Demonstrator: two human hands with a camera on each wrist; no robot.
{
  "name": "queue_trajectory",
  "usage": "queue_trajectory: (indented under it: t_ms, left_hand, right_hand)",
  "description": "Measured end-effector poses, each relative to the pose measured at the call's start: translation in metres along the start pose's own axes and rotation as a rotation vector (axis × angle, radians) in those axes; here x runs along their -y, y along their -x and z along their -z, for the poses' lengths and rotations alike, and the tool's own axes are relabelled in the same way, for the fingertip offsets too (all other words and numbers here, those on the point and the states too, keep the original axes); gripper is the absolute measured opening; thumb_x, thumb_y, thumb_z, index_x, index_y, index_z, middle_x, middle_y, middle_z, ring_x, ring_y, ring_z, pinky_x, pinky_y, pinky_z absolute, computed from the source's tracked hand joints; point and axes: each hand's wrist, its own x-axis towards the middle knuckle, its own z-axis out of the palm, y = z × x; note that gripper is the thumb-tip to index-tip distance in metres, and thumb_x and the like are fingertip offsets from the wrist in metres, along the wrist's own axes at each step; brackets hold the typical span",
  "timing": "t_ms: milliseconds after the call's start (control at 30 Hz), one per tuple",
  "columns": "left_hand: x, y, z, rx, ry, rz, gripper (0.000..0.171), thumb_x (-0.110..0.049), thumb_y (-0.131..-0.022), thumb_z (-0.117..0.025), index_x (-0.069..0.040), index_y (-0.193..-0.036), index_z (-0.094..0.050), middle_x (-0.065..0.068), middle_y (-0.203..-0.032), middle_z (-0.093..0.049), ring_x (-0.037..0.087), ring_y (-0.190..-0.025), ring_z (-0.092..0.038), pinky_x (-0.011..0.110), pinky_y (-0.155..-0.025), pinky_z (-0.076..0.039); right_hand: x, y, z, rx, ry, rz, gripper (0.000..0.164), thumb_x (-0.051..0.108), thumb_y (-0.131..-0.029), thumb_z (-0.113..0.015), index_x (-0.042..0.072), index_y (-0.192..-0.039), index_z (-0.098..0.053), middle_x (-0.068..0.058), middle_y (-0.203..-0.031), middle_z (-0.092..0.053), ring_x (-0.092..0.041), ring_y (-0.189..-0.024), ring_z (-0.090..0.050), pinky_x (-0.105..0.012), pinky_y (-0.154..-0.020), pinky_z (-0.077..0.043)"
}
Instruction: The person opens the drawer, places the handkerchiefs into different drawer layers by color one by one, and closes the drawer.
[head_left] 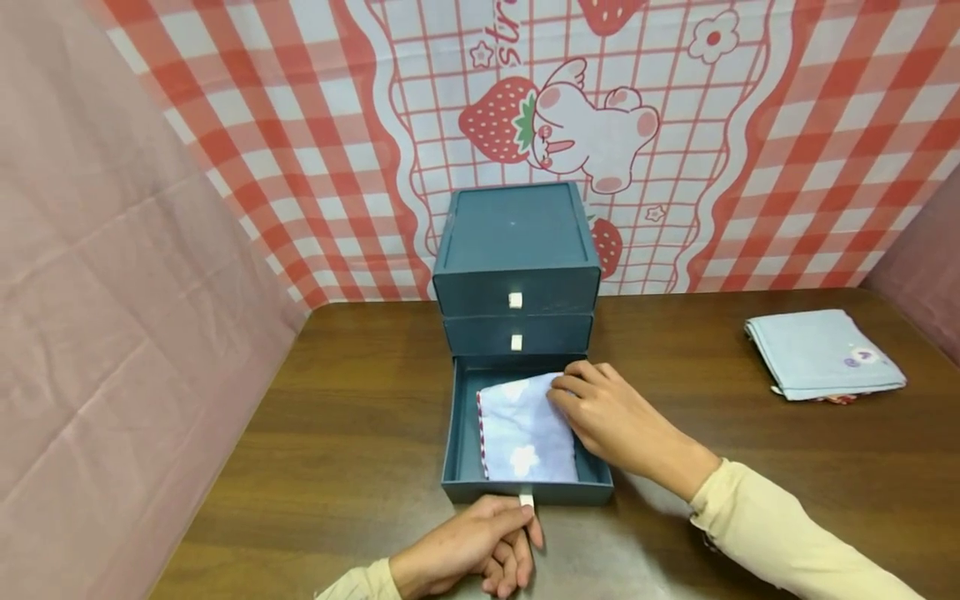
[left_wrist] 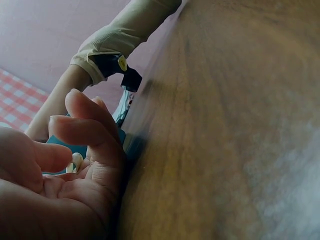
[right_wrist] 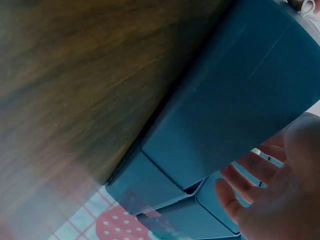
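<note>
Pinching tab [head_left: 527, 499] w/ L grip [head_left: 483, 542], R grip [head_left: 606, 410] bent over cloth [head_left: 522, 429]

Brown table [head_left: 337, 433] beneath drawer unit [head_left: 513, 229], folded cloth [head_left: 813, 350]

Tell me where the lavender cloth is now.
In the head view, the lavender cloth lies in the open bottom drawer, just below centre, with the right hand at its upper right corner.
</note>
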Motion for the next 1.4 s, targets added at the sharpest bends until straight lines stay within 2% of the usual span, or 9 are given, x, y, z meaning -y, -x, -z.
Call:
queue_trajectory:
  t_ms: [267,400,800,1000,1267,1333,1400]
  left_hand:
    - [-0.001,0.000,-0.001,0.000,0.001,-0.002,0.028,-0.026,-0.107,-0.041,-0.005,-0.095,-0.056,0.000,-0.065,-0.062,0.004,-0.045,-0.052,0.016,-0.039,-0.039]
    - [0.000,0.000,0.000,0.003,0.006,0.005,0.028,-0.026,-0.107,-0.040,-0.005,-0.095,-0.056,0.000,-0.065,-0.062,0.004,-0.045,-0.052,0.016,-0.039,-0.039]
    - [0.002,-0.002,0.000,-0.008,-0.002,0.003,0.030,-0.028,-0.107,-0.040,-0.004,-0.095,-0.055,0.001,-0.065,-0.061,0.005,-0.044,-0.051,0.016,-0.038,-0.039]
    - [0.001,-0.001,0.000,-0.011,0.002,0.012,0.032,-0.029,-0.108,-0.040,-0.004,-0.096,-0.056,0.001,-0.065,-0.061,0.005,-0.044,-0.052,0.016,-0.038,-0.039]
    - [0.000,-0.002,-0.001,-0.015,0.000,0.013,0.033,-0.030,-0.108,-0.040,-0.002,-0.097,-0.056,0.002,-0.065,-0.061,0.005,-0.045,-0.052,0.016,-0.039,-0.040]
    - [0.000,-0.002,-0.001,-0.016,0.000,0.014,0.034,-0.030,-0.108,-0.040,-0.002,-0.097,-0.056,0.002,-0.066,-0.061,0.005,-0.045,-0.052,0.016,-0.039,-0.040]
    - [0.000,-0.002,-0.001,-0.015,-0.002,0.015,0.033,-0.029,-0.108,-0.039,-0.003,-0.097,-0.057,0.001,-0.066,-0.062,0.005,-0.045,-0.052,0.016,-0.039,-0.040]
  right_hand:
    - [0.003,0.003,0.001,0.131,0.013,-0.067,0.027,0.013,-0.091,-0.071,0.003,-0.117,-0.071,-0.013,-0.120,-0.068,-0.036,-0.118,-0.057,-0.053,-0.092,-0.047]
    - [0.004,0.004,0.000,0.152,0.002,-0.080,0.026,0.015,-0.093,-0.070,0.005,-0.117,-0.072,-0.012,-0.120,-0.068,-0.037,-0.119,-0.057,-0.054,-0.094,-0.046]
    - [0.005,0.014,0.008,0.078,-0.061,-0.088,0.024,0.016,-0.091,-0.073,0.007,-0.113,-0.072,-0.009,-0.114,-0.070,-0.033,-0.115,-0.058,-0.053,-0.095,-0.046]
    - [0.005,0.020,0.014,0.054,-0.054,-0.079,0.029,0.016,-0.090,-0.073,0.005,-0.117,-0.072,-0.011,-0.115,-0.069,-0.033,-0.114,-0.057,-0.054,-0.094,-0.046]
    - [0.004,0.031,0.022,0.018,-0.054,-0.045,0.030,0.014,-0.086,-0.074,0.003,-0.115,-0.071,-0.012,-0.114,-0.068,-0.034,-0.113,-0.057,-0.053,-0.095,-0.046]
    - [0.005,0.033,0.025,0.007,-0.056,-0.041,0.027,0.022,-0.098,-0.063,0.003,-0.114,-0.071,-0.012,-0.114,-0.068,-0.034,-0.113,-0.058,-0.052,-0.094,-0.047]
    - [0.004,0.036,0.028,0.002,-0.062,-0.040,0.028,0.023,-0.100,-0.059,0.003,-0.115,-0.070,-0.012,-0.115,-0.068,-0.033,-0.114,-0.057,-0.052,-0.094,-0.047]
